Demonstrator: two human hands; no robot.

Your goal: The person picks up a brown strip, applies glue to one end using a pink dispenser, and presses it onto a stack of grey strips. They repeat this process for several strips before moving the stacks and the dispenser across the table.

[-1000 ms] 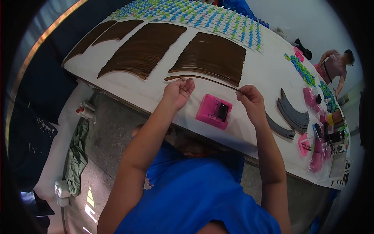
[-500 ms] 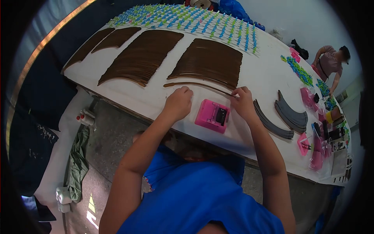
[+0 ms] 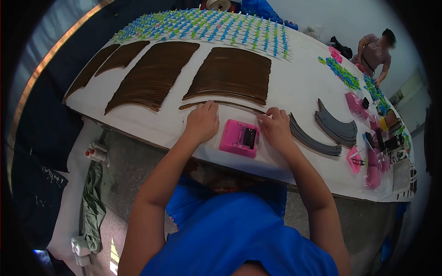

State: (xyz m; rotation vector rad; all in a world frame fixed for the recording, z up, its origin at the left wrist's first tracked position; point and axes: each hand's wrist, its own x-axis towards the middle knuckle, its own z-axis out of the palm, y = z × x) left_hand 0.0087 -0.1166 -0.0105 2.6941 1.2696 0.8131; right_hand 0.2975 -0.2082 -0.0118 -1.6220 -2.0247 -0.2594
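Note:
A thin brown strip [image 3: 230, 105] lies in a shallow curve just in front of a sheet of brown strips [image 3: 230, 73]. My left hand [image 3: 203, 121] rests over the strip's left part, fingers bent and pressed together; what they hold, if anything, is hidden. At the strip's right end, my right hand [image 3: 275, 126] has its thumb and fingertips closed on it. Between my hands sits a pink block [image 3: 229, 143] with a black part [image 3: 249, 137] on its right side.
More brown strip sheets [image 3: 154, 76] lie left. Grey curved strips [image 3: 337, 125] lie right. Blue and green clips [image 3: 207, 27] line the far side. Pink containers [image 3: 355, 105] and tools stand at right, where another person [image 3: 374, 53] stands beside the table.
The view has shifted, so the table's contents appear further left. My left hand has come onto the strip. The white bit at my right fingertips no longer shows.

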